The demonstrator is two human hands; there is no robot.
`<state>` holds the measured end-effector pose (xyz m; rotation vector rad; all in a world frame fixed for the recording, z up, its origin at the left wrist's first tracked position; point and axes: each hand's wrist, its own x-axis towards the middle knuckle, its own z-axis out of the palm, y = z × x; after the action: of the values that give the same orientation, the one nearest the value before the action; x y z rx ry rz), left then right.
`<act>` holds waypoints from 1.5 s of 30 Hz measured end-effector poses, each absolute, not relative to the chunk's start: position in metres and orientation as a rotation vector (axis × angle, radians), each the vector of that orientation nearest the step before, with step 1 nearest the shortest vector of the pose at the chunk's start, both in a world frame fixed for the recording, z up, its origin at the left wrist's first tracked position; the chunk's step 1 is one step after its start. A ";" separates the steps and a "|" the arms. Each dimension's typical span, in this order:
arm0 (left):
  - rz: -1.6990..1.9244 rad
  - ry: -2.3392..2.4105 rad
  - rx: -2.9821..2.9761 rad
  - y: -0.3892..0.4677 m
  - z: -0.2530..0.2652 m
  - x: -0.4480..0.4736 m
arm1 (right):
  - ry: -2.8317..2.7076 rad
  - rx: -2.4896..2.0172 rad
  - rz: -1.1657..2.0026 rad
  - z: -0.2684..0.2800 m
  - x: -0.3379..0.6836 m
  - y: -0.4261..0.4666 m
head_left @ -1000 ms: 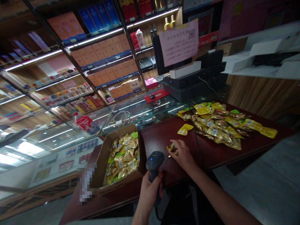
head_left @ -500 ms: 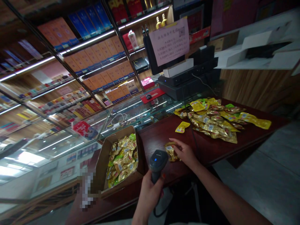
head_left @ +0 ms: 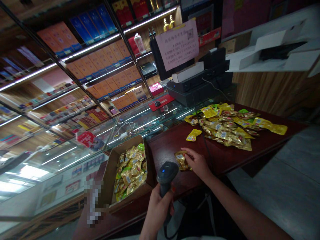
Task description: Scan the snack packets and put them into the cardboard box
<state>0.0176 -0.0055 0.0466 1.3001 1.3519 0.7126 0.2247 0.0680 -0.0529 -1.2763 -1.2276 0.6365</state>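
My left hand (head_left: 159,207) is wrapped round the grip of a dark handheld barcode scanner (head_left: 167,173), which shows a small blue light on its head. Just right of the scanner, my right hand (head_left: 198,164) pinches a small gold snack packet (head_left: 181,160) over the dark red tabletop, its printed label facing up. To the left stands an open cardboard box (head_left: 149,165) holding many gold and green packets (head_left: 131,171). Beyond my right hand lies a heap of gold and yellow packets (head_left: 226,128), and a single yellow packet (head_left: 193,135) rests apart from it.
Behind the table (head_left: 162,146) runs a glass display counter (head_left: 140,121) with a white cable on it. A cash register (head_left: 197,83) and a mouse (head_left: 157,103) on a red mat sit there. Shelves of boxes (head_left: 100,63) fill the back. A black cord crosses the table near the heap.
The view has shifted slightly. The scanner and the gold packet stay in my hands in nearly the same places, with the packet's label turned a little more toward the camera.
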 end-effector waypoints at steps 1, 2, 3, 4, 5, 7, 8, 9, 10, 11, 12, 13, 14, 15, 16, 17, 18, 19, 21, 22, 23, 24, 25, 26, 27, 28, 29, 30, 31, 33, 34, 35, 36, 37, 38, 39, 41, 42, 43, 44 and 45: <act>0.713 1.346 1.293 -0.006 0.047 0.017 | -1.227 -1.283 0.630 -0.052 0.225 0.068; 0.712 1.339 1.288 -0.006 0.047 0.017 | -1.230 -1.290 0.621 -0.051 0.225 0.067; 0.713 1.331 1.285 -0.006 0.046 0.017 | -1.234 -1.296 0.612 -0.050 0.225 0.067; 0.714 1.324 1.286 -0.006 0.046 0.016 | -1.236 -1.301 0.601 -0.049 0.224 0.067; 0.713 1.319 1.292 -0.006 0.047 0.016 | -1.236 -1.304 0.593 -0.048 0.224 0.067; 0.702 1.325 1.315 -0.006 0.047 0.016 | -1.229 -1.304 0.592 -0.047 0.224 0.067; 0.695 1.334 1.325 -0.006 0.048 0.016 | -1.222 -1.302 0.598 -0.047 0.224 0.067; 0.692 1.342 1.330 -0.006 0.048 0.016 | -1.214 -1.298 0.611 -0.047 0.223 0.067; 0.693 1.345 1.327 -0.006 0.048 0.016 | -1.205 -1.295 0.635 -0.049 0.223 0.067; 0.701 1.345 1.318 -0.005 0.048 0.016 | -1.192 -1.291 0.665 -0.050 0.223 0.066; 0.712 1.339 1.302 -0.005 0.047 0.016 | -1.170 -1.285 0.690 -0.051 0.224 0.066; 0.727 1.331 1.284 -0.004 0.045 0.016 | -1.140 -1.278 0.710 -0.052 0.225 0.065; 0.741 1.322 1.265 -0.003 0.042 0.015 | -1.103 -1.273 0.720 -0.052 0.226 0.066; 0.752 1.313 1.244 -0.002 0.038 0.015 | -1.064 -1.269 0.721 -0.051 0.227 0.067; 0.769 1.307 1.221 0.000 0.032 0.013 | -1.032 -1.261 0.713 -0.048 0.228 0.070; 0.782 1.294 1.197 0.001 0.025 0.012 | -1.014 -1.247 0.706 -0.043 0.227 0.076; 0.799 1.291 1.162 0.002 0.018 0.011 | -1.012 -1.223 0.705 -0.036 0.224 0.083; 0.814 1.304 1.121 0.004 0.010 0.010 | -1.021 -1.188 0.713 -0.028 0.218 0.094; 0.819 1.322 1.046 0.004 -0.003 0.008 | -1.068 -1.088 0.763 -0.008 0.195 0.120; 0.824 1.319 1.026 0.004 -0.009 0.007 | -1.095 -1.041 0.802 0.002 0.178 0.135; 0.829 1.320 1.021 0.004 -0.013 0.007 | -1.131 -1.003 0.849 0.012 0.158 0.150; 0.828 1.321 1.023 0.004 -0.017 0.007 | -1.171 -0.980 0.888 0.020 0.137 0.164; 0.828 1.327 1.031 0.004 -0.019 0.008 | -1.216 -0.980 0.923 0.026 0.117 0.176; 0.826 1.334 1.039 0.005 -0.022 0.008 | -1.266 -1.000 0.943 0.031 0.099 0.186; 0.823 1.340 1.044 0.006 -0.024 0.007 | -1.329 -1.031 0.942 0.033 0.086 0.194; 0.824 1.346 1.043 0.007 -0.025 0.007 | -1.380 -1.069 0.925 0.033 0.079 0.198; 0.828 1.349 1.036 0.008 -0.027 0.006 | -1.413 -1.101 0.902 0.031 0.078 0.199; 0.832 1.346 1.027 0.010 -0.028 0.006 | -1.441 -1.129 0.862 0.027 0.084 0.198; 0.832 1.340 1.017 0.011 -0.029 0.005 | -1.470 -1.166 0.795 0.022 0.096 0.193; 0.823 1.325 1.002 0.012 -0.029 0.004 | -1.549 -1.291 0.579 0.006 0.136 0.181; 0.815 1.316 1.000 0.013 -0.028 0.003 | -1.602 -1.425 0.399 -0.003 0.159 0.174; 0.807 1.308 1.001 0.013 -0.026 0.003 | -1.615 -1.584 0.235 -0.011 0.184 0.167; 0.802 1.303 1.004 0.012 -0.025 0.004 | -1.611 -1.735 0.094 -0.020 0.207 0.162; 0.799 1.300 1.008 0.012 -0.023 0.004 | -1.593 -1.870 -0.015 -0.027 0.228 0.158; 0.799 1.298 1.011 0.012 -0.021 0.005 | -1.575 -1.985 -0.089 -0.033 0.246 0.155; 0.801 1.297 1.014 0.011 -0.020 0.006 | -1.572 -2.076 -0.128 -0.038 0.260 0.153; 0.809 1.293 1.015 0.010 -0.018 0.007 | -1.626 -2.190 -0.121 -0.044 0.277 0.149; 0.814 1.289 1.015 0.010 -0.018 0.007 | -1.674 -2.221 -0.097 -0.045 0.280 0.147; 0.822 1.286 1.018 0.010 -0.018 0.007 | -1.723 -2.234 -0.075 -0.044 0.280 0.144; 0.827 1.284 1.022 0.009 -0.018 0.007 | -1.771 -2.227 -0.056 -0.043 0.278 0.139; 0.831 1.285 1.026 0.009 -0.018 0.007 | -1.817 -2.205 -0.039 -0.040 0.274 0.134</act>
<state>0.0071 0.0088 -0.0184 1.0262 1.2853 0.8310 0.2741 0.1340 -0.0401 -2.2050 -1.8172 -0.0389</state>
